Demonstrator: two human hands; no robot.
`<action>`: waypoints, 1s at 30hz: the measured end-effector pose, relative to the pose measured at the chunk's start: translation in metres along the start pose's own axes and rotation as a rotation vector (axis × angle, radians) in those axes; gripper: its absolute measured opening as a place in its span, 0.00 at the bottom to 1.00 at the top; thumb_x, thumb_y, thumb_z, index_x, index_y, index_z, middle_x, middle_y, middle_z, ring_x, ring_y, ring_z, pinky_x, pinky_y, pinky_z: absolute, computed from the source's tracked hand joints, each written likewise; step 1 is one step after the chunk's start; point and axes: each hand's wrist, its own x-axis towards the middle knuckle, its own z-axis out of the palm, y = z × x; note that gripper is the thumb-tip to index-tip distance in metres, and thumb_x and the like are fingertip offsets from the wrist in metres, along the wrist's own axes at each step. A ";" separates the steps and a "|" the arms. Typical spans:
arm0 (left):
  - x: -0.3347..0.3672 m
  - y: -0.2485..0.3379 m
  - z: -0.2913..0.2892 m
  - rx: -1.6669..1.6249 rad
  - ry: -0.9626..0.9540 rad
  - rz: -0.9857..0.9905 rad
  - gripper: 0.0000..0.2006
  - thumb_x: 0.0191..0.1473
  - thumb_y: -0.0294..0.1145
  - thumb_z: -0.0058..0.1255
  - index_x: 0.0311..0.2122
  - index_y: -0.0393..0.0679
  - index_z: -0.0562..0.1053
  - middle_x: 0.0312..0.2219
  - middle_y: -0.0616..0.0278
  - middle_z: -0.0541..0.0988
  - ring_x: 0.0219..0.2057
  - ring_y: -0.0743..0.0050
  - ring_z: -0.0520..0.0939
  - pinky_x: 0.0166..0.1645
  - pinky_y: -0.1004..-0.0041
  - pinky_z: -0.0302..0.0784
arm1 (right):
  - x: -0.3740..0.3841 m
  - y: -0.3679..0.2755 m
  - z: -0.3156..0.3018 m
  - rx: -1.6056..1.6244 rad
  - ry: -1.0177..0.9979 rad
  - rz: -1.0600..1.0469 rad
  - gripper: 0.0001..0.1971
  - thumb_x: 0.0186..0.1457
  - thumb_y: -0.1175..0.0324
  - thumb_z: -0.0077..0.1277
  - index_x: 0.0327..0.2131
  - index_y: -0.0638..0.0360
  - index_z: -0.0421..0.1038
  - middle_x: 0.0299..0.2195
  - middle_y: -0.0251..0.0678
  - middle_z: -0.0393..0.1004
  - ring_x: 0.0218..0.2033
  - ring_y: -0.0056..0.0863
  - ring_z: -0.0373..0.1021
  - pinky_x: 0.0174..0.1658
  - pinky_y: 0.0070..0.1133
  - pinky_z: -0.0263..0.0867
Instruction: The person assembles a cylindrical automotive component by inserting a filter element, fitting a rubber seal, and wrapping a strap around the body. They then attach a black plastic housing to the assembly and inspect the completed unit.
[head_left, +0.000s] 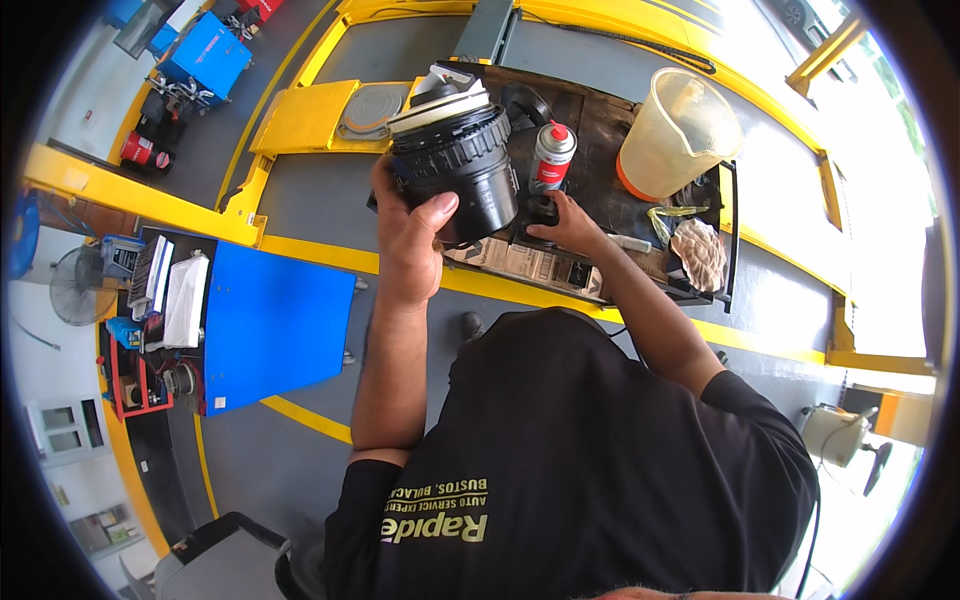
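Observation:
My left hand is raised and wrapped round a black ribbed filter housing, which it holds tilted above the cart. A pale ring and a crumpled whitish piece show at the housing's upper end. My right hand is low over the near side of the cart, thumb and forefinger about a small dark part whose kind I cannot make out. Just beyond those fingers stands a spray can with a red top, upright. A round black part lies behind the can, partly hidden by the housing.
The dark cart top carries a large translucent measuring jug at right. Nearer are a crumpled brown cloth and a pale-handled tool. Flattened cardboard lies along its near edge. Yellow lift beams surround it; a blue cabinet stands left.

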 end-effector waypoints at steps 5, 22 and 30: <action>-0.007 0.003 0.001 0.008 0.017 0.003 0.33 0.54 0.26 0.55 0.64 0.38 0.57 0.51 0.52 0.76 0.51 0.68 0.80 0.59 0.67 0.77 | 0.014 0.010 -0.004 0.001 -0.050 -0.087 0.52 0.43 0.51 0.75 0.68 0.57 0.58 0.62 0.55 0.69 0.65 0.47 0.67 0.69 0.35 0.61; -0.002 0.000 -0.004 0.006 -0.059 -0.057 0.35 0.54 0.27 0.56 0.66 0.38 0.57 0.53 0.52 0.76 0.54 0.66 0.80 0.62 0.64 0.74 | -0.089 -0.140 -0.213 0.702 0.140 -0.456 0.32 0.58 0.60 0.60 0.64 0.61 0.67 0.51 0.40 0.76 0.52 0.26 0.72 0.58 0.24 0.65; 0.000 0.001 0.023 0.046 -0.225 -0.070 0.39 0.52 0.25 0.56 0.68 0.38 0.55 0.55 0.53 0.75 0.55 0.65 0.79 0.63 0.65 0.74 | -0.066 -0.242 -0.296 0.275 -0.036 -0.732 0.33 0.58 0.64 0.68 0.64 0.64 0.67 0.57 0.44 0.72 0.56 0.31 0.71 0.58 0.26 0.68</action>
